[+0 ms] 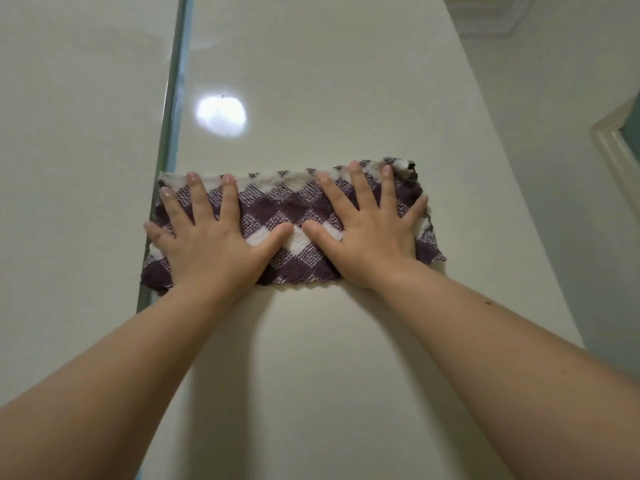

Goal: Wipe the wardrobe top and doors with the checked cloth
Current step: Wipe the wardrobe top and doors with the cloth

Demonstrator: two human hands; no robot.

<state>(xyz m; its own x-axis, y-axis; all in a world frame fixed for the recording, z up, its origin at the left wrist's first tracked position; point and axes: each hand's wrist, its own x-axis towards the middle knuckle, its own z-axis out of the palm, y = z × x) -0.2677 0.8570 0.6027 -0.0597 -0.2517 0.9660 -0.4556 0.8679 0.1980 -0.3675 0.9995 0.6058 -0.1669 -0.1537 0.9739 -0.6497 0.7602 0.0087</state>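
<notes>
No writing shows anywhere, and no containers. The purple-and-white checked cloth (294,220) lies spread flat against the pale, glossy door (311,358), its left end over the seam (171,133) between panels. Both hands press it with fingers splayed wide and gripping nothing: left hand (211,244) on the left half, right hand (367,237) on the right, thumbs nearly meeting at the middle.

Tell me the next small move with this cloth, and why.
Probably slide the cloth up the door. Both the left hand and right hand press it flat, and much glossy panel lies above.
</notes>
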